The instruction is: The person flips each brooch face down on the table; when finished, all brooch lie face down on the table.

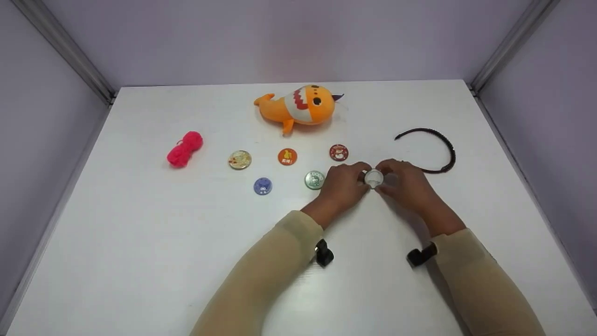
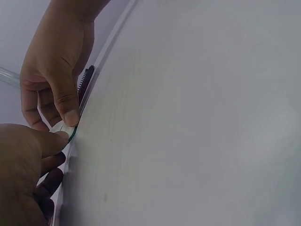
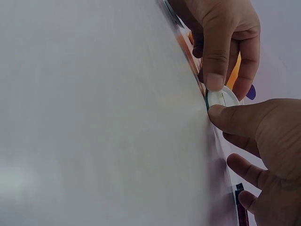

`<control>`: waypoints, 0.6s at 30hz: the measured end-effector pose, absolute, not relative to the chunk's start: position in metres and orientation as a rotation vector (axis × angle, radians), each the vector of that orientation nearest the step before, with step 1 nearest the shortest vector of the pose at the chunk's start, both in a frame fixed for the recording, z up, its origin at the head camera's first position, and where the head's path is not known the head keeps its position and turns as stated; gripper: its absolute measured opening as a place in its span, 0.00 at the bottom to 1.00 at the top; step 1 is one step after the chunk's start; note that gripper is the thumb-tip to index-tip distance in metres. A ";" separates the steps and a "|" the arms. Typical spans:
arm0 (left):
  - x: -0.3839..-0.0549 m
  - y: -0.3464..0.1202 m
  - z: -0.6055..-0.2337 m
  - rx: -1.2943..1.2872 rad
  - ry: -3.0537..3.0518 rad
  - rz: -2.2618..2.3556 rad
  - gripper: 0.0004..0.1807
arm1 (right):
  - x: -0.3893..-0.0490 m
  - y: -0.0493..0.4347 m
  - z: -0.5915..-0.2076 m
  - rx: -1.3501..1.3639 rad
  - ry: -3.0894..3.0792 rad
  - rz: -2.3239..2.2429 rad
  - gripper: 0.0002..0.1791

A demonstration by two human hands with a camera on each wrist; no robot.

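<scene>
Both hands, left hand (image 1: 344,187) and right hand (image 1: 410,186), pinch the rim of one pale disc (image 1: 373,178) between thumb and fingers, right of centre over the tabletop (image 1: 140,233). I can't tell whether the disc touches the surface. I judge the step in hand to be adjusting it two-handed; the next move likely calls for me to firm up one pinch before easing off the other. Tight spots: a green badge (image 1: 313,180) lies partly covered by the left hand, and a black headband (image 1: 452,151) curves close behind the right. Most open room lies leftward and toward me.
</scene>
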State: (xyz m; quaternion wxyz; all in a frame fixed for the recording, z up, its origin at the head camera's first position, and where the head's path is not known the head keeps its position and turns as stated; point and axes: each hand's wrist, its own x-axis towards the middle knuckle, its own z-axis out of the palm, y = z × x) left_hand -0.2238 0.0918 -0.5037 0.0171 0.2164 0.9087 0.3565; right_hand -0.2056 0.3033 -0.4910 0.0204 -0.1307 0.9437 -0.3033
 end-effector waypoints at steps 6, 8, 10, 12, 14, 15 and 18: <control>-0.225 0.093 -0.505 0.700 2.834 1.067 0.18 | -0.206 0.305 -0.490 -0.411 2.920 -0.930 0.23; -0.224 0.094 -0.505 0.717 2.849 1.041 0.18 | -0.206 0.306 -0.489 -0.409 2.915 -0.929 0.23; -0.224 0.094 -0.505 0.733 2.863 1.015 0.18 | -0.205 0.307 -0.487 -0.410 2.909 -0.926 0.23; -0.224 0.095 -0.505 0.750 2.881 0.992 0.17 | -0.205 0.307 -0.486 -0.406 2.902 -0.931 0.23; -0.224 0.095 -0.506 0.759 2.904 0.965 0.16 | -0.204 0.307 -0.486 -0.403 2.894 -0.930 0.24; -0.224 0.095 -0.506 0.761 2.913 0.956 0.15 | -0.204 0.307 -0.485 -0.403 2.889 -0.928 0.24; -0.224 0.095 -0.506 0.770 2.942 0.918 0.13 | -0.205 0.307 -0.486 -0.390 2.879 -0.927 0.24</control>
